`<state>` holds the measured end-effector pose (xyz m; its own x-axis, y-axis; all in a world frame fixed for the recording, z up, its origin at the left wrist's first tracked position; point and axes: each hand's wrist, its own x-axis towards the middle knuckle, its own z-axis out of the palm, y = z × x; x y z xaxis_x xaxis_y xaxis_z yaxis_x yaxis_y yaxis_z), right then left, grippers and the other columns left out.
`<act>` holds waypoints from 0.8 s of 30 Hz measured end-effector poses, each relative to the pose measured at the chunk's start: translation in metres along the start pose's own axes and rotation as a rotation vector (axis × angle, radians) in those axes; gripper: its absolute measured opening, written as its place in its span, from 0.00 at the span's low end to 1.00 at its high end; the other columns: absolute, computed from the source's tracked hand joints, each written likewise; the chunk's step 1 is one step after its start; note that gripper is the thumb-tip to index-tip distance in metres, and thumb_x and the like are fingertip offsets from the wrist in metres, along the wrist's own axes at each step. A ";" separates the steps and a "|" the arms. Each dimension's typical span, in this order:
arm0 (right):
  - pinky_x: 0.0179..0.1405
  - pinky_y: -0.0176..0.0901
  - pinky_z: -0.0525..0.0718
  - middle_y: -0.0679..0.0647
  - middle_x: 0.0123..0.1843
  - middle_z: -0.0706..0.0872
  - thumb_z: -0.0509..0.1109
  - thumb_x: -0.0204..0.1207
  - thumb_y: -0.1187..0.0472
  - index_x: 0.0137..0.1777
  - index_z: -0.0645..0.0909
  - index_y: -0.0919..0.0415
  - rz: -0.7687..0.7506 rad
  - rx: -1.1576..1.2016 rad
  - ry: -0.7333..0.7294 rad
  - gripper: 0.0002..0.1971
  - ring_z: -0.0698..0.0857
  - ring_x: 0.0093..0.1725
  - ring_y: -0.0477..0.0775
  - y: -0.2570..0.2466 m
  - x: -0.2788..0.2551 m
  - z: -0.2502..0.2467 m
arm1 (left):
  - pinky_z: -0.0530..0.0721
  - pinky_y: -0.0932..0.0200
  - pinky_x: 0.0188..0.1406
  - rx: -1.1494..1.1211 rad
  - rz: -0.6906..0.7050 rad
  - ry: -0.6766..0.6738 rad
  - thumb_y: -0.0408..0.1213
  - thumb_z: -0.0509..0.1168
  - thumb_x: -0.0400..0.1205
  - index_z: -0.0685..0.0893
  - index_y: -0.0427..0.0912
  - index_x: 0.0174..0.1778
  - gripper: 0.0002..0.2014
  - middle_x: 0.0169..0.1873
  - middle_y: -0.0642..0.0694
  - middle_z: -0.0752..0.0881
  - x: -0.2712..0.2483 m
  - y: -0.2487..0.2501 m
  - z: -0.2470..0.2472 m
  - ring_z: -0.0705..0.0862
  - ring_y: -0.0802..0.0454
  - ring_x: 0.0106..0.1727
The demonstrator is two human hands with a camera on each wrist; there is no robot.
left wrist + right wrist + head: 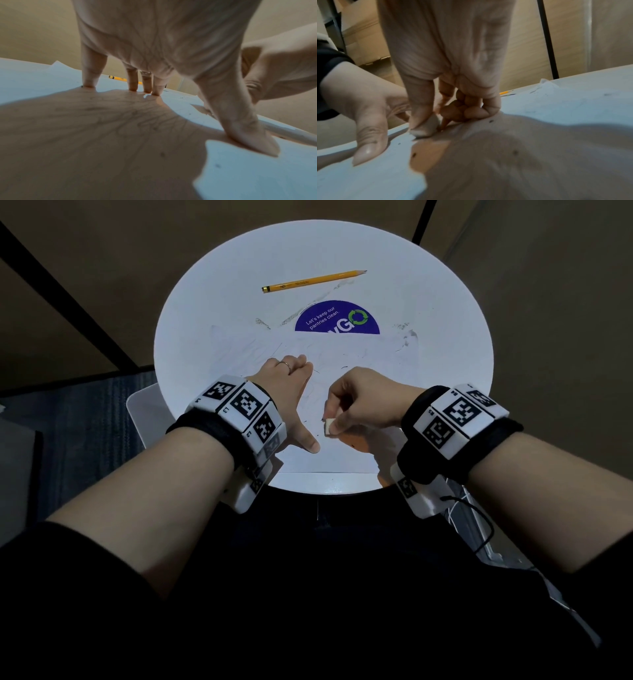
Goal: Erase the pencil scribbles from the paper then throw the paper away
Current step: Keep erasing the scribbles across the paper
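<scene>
Eraser (pixel 328 427) pinched in R hand (pixel 366 398); L hand (pixel 291 392) spread flat on paper (pixel 359 361).

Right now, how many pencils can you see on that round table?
1. A single yellow pencil lies on the far side of the white table, beyond the paper and clear of both hands. The arms or the paper could hide another.

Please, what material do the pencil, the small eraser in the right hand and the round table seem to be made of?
Pencil: probably wood, with glossy yellow paint, a bare sharpened tip and a metal-looking ferrule.
Eraser: looks like matte off-white rubber or vinyl, with rounded, worn corners; right hand pinches it.
Table: smooth white top, likely laminate or painted; the pictures cannot settle which.
</scene>
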<state>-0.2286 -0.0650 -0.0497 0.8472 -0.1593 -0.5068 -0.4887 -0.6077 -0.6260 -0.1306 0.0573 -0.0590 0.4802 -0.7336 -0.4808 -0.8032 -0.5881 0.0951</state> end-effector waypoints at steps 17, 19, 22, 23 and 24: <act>0.33 0.36 0.81 0.55 0.34 0.86 0.78 0.66 0.68 0.42 0.85 0.64 -0.021 0.084 -0.035 0.07 0.82 0.28 0.44 -0.001 -0.002 0.004 | 0.69 0.48 0.71 -0.012 -0.049 0.035 0.63 0.77 0.59 0.48 0.46 0.83 0.64 0.82 0.54 0.49 -0.003 -0.005 -0.003 0.51 0.52 0.81; 0.36 0.36 0.82 0.50 0.31 0.84 0.78 0.66 0.69 0.43 0.85 0.63 -0.023 0.088 0.043 0.07 0.81 0.27 0.40 -0.001 0.001 0.006 | 0.71 0.48 0.69 -0.004 -0.073 0.038 0.64 0.77 0.59 0.50 0.45 0.83 0.62 0.81 0.52 0.53 -0.003 -0.011 -0.006 0.53 0.51 0.80; 0.49 0.42 0.83 0.47 0.30 0.83 0.78 0.66 0.69 0.44 0.85 0.62 -0.018 0.101 0.140 0.08 0.83 0.35 0.45 0.000 0.003 0.007 | 0.73 0.48 0.68 0.014 -0.093 0.032 0.64 0.77 0.59 0.52 0.44 0.82 0.61 0.80 0.50 0.56 -0.003 -0.016 -0.009 0.55 0.50 0.79; 0.50 0.42 0.82 0.47 0.31 0.84 0.78 0.65 0.68 0.43 0.85 0.61 -0.018 0.100 0.121 0.07 0.83 0.36 0.46 -0.001 0.002 0.007 | 0.73 0.47 0.68 0.013 -0.094 0.031 0.64 0.77 0.59 0.53 0.44 0.82 0.61 0.80 0.50 0.56 -0.002 -0.017 -0.009 0.55 0.50 0.79; 0.49 0.42 0.83 0.49 0.32 0.85 0.78 0.65 0.68 0.42 0.85 0.60 -0.020 0.093 0.075 0.07 0.84 0.38 0.47 -0.002 0.001 0.006 | 0.73 0.47 0.67 0.009 -0.094 0.032 0.64 0.77 0.59 0.54 0.44 0.82 0.61 0.79 0.50 0.56 -0.002 -0.017 -0.009 0.56 0.50 0.79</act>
<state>-0.2284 -0.0596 -0.0523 0.8686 -0.2075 -0.4499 -0.4855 -0.5374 -0.6895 -0.1146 0.0660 -0.0515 0.5642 -0.6859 -0.4595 -0.7572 -0.6518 0.0431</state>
